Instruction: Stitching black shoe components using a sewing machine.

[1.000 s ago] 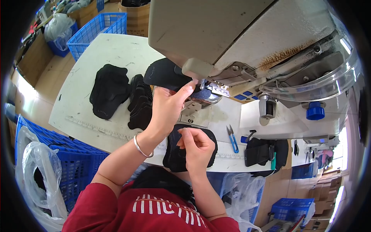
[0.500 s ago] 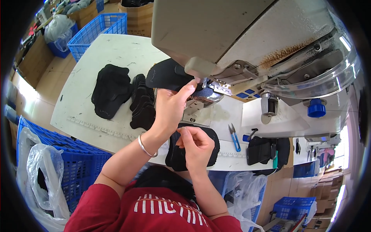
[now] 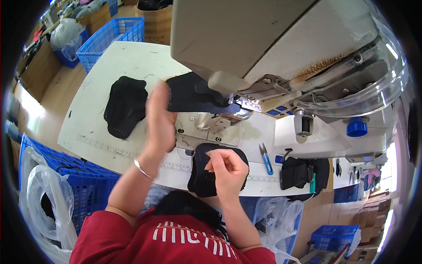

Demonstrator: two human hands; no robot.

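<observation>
Fabric [image 3: 201,179] lies beneath pinched right grip [image 3: 230,172]; left grip [image 3: 160,121] is too blurred to tell.

The person's left hand [image 3: 161,116] has moved from under the sewing machine [image 3: 220,37] to the left end of the black cloth [image 3: 187,91], where it blurs; the cloth's near edge, covered before, now shows, along with more of the metal arm [image 3: 209,121] beneath

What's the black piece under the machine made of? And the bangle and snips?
Black piece: matte, probably fabric, its dark surface barely reflecting. Bangle: likely polished metal, with silvery shine. Snips: grey blades look metallic; blue handles, plastic or coated metal, unclear.
</observation>
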